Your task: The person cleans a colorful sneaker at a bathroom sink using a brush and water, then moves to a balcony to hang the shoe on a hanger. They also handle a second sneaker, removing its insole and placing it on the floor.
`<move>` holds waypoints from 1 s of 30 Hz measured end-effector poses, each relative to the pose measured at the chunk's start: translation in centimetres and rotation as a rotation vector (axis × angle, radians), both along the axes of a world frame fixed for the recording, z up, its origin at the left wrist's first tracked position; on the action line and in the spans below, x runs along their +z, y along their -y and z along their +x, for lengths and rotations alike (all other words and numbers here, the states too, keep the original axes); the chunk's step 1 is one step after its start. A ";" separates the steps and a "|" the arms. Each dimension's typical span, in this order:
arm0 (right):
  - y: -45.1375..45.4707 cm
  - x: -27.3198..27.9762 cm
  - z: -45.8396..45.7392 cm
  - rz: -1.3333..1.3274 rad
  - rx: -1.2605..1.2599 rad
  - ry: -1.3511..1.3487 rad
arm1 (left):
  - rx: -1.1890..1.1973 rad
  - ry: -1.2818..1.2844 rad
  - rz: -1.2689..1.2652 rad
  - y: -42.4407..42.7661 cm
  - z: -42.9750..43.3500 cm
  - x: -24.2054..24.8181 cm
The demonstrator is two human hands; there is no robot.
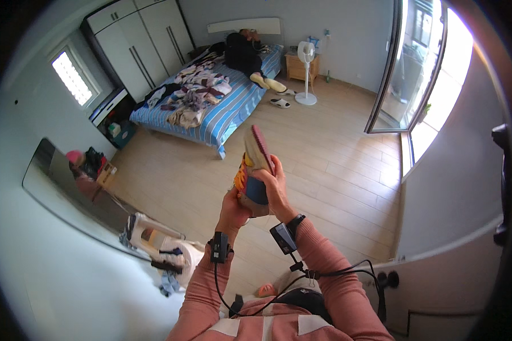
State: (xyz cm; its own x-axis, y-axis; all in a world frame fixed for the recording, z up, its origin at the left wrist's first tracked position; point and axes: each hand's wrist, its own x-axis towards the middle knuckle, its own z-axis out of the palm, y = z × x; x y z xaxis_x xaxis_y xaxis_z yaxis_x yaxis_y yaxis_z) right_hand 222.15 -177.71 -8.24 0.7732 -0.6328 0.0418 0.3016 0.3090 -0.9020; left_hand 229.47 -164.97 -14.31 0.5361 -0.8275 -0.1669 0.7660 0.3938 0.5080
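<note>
A multicoloured sneaker [256,191] is held up before me, above the floor, with its toe pointing away. It has orange laces, a blue side panel and a pale midsole with a dark pink outsole. My left hand [232,211] grips it low, at the heel end and the lace side. Around the sole side wraps my right hand [277,185], its thumb pressed along the shoe's side. Part of the left fingers is hidden behind the shoe. Both wrists carry strapped black devices with cables.
A bed [234,123] bears a heap of clothes [196,93] and a person [243,55] lying down. Beyond it stand a white fan [306,72] and a wooden nightstand [296,68]. A glass door [414,72] is ajar at right. Near my left are a stool [147,226] and a basket [192,258].
</note>
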 end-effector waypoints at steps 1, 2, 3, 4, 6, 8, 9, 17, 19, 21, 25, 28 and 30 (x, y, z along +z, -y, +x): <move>2.2 0.1 1.5 0.017 -0.019 -0.011 | 0.023 0.025 0.063 2.4 1.9 0.4; 4.1 0.5 2.5 0.007 -0.037 -0.003 | 0.020 0.054 0.055 4.5 3.2 0.9; 6.6 0.5 3.9 -0.002 -0.054 0.003 | -0.001 0.051 -0.006 7.1 4.9 1.2; 9.0 0.6 5.4 0.021 -0.067 0.039 | 0.000 0.089 0.001 9.6 6.4 1.4; 14.7 0.7 7.6 0.078 0.006 0.168 | -0.014 0.017 -0.046 14.7 9.2 2.2; 20.8 0.5 9.2 0.116 0.066 0.255 | -0.143 0.058 -0.110 19.6 11.6 3.1; 23.5 0.3 9.7 0.135 0.020 0.225 | -0.200 0.036 -0.120 21.7 12.4 3.4; 47.0 -1.1 10.1 0.305 -0.030 0.180 | -0.367 -0.011 0.014 43.2 19.6 4.6; 52.4 -1.5 10.3 0.363 -0.040 0.219 | -0.408 0.095 0.149 48.7 21.3 4.5; 56.5 -2.0 9.7 0.351 -0.056 0.272 | -0.446 0.073 0.189 53.4 22.6 4.4; 65.7 -2.0 9.7 0.409 -0.128 0.254 | -0.552 0.104 0.150 65.4 26.3 4.6; 71.3 -1.9 9.8 0.586 -0.218 0.193 | -0.588 0.135 0.139 74.1 26.9 3.8; 74.2 -2.0 10.0 0.472 -0.230 0.229 | -0.634 0.201 0.061 79.8 27.1 3.2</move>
